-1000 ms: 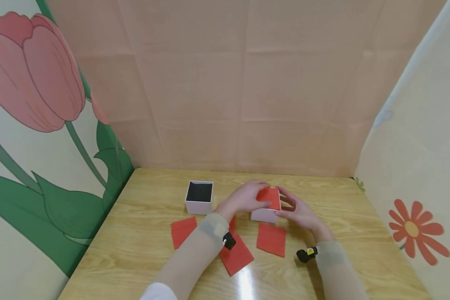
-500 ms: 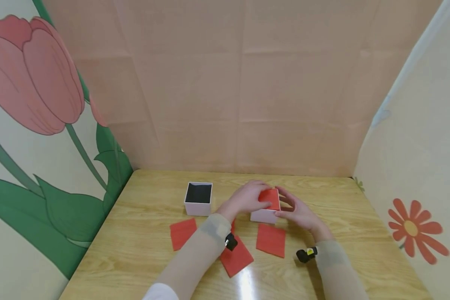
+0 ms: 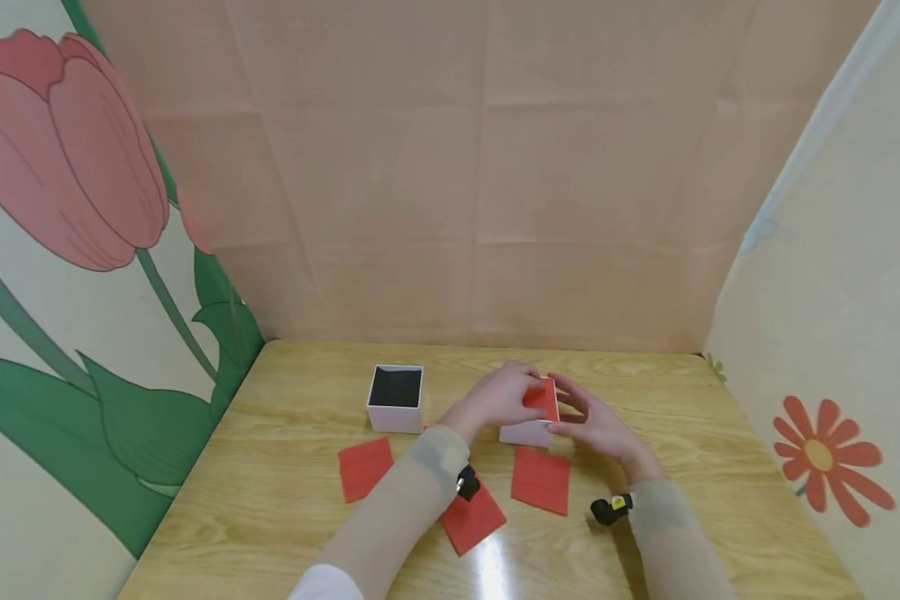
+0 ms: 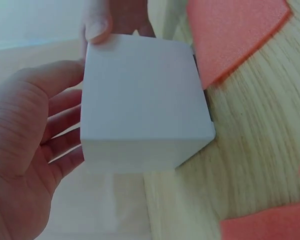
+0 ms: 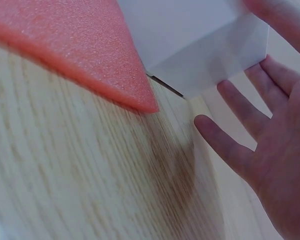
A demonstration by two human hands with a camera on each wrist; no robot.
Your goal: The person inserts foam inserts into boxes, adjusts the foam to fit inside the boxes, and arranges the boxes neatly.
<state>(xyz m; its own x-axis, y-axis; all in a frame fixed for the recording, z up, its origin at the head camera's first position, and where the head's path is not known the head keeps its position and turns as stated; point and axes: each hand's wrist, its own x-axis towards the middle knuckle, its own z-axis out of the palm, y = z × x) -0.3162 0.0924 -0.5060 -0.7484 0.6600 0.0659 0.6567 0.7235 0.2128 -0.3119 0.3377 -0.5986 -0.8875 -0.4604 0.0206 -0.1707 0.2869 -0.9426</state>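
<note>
A small white square box [image 3: 523, 432] stands right of the table's middle, with a red foam sheet [image 3: 546, 402] level with its rim. My left hand [image 3: 495, 395] reaches over the top, fingers and thumb touching the sheet and hiding its left part. In the left wrist view that hand [image 4: 25, 125] has its fingers reaching to the box's top edge. My right hand [image 3: 600, 423] holds the box from the right side. Its thumb is on the front face near the corner, and its other fingers [image 5: 245, 107] are spread along the side.
A second white box [image 3: 394, 418] with a black inside stands to the left. Red foam squares lie nearer on the wooden table: one at left [image 3: 365, 470], one in the middle [image 3: 474, 520] partly under my left forearm, another [image 3: 541, 481] before the held box. Printed cloths surround the table.
My left hand has slid slightly right over the red foam sheet, covering more of it. My right hand keeps its place on the box.
</note>
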